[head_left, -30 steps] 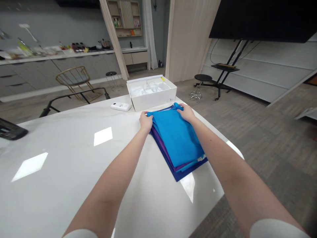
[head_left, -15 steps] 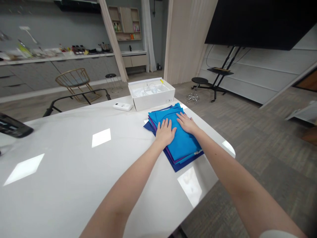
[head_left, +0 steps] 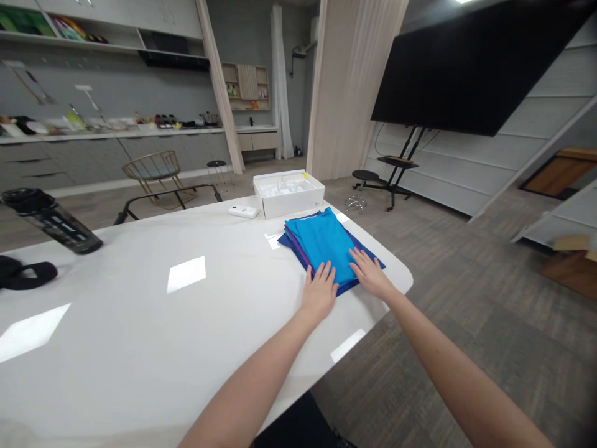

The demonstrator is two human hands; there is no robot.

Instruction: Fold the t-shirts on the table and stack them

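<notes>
In the head view, one stack of folded cloths [head_left: 321, 239], bright blue over purple and dark blue, lies near the right edge of the white table [head_left: 200, 339]. The left hand [head_left: 320, 292] and the right hand [head_left: 372, 274], two in all, rest spread on its near end, each grip released. One open white box [head_left: 295, 203] stands just beyond; table surface stretches left toward one dark bottle [head_left: 55, 222].

We've got bright indoor light, 1 ceiling lamp [head_left: 464, 1] peeking in far right. Glossy white table [head_left: 140, 348] throws hard-edged glare, 2 big patches left. Wide-angle skew on the far-right screen [head_left: 466, 68]. Far-left counter [head_left: 112, 134] soft; we can't resolve weave on the blue cloth [head_left: 321, 239].
</notes>
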